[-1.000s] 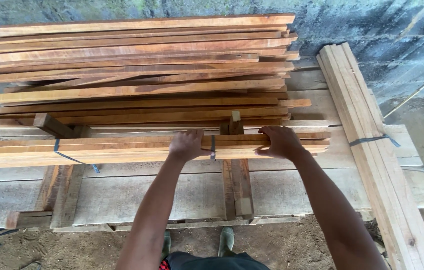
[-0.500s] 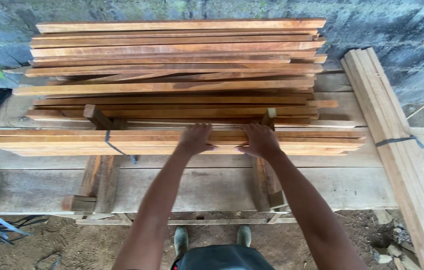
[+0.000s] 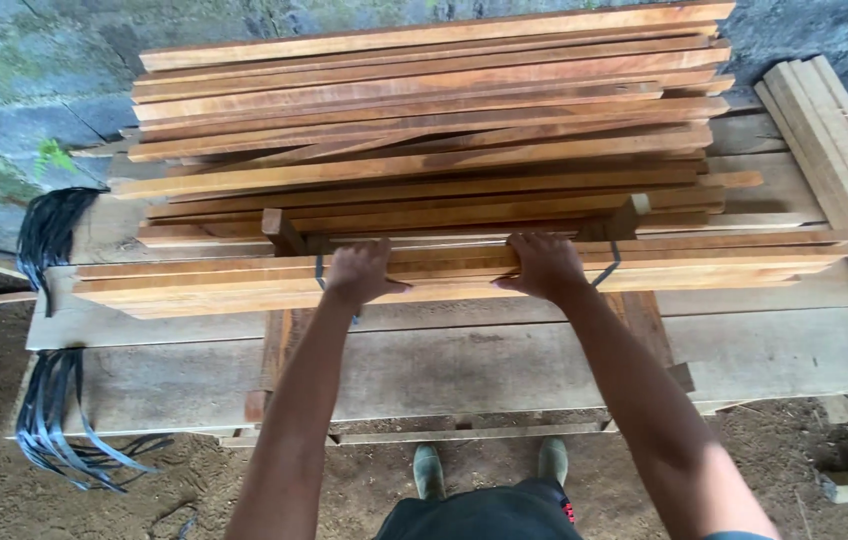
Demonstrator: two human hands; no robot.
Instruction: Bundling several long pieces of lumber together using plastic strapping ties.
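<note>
A bundle of long reddish wooden slats [image 3: 744, 262] lies crosswise at the front of a grey plank bench [image 3: 504, 360], bound with two dark straps. My left hand [image 3: 359, 272] grips its front edge just right of the left strap. My right hand [image 3: 542, 265] grips the same bundle a little left of the right strap. Behind the bundle rises a tall stack of loose slats [image 3: 424, 120], resting on two short wooden cross blocks.
A second strapped bundle of pale slats [image 3: 844, 160] lies lengthwise at the right. Black plastic strapping [image 3: 54, 330] hangs off the bench's left end onto the dirt ground. A stone wall stands behind. My green boots [image 3: 489, 468] are under the bench edge; rubble lies lower right.
The view has shifted left, so the whole woodpile now sits further right in frame. Both hands stay on the front bundle, now spread a little wider between the straps.
</note>
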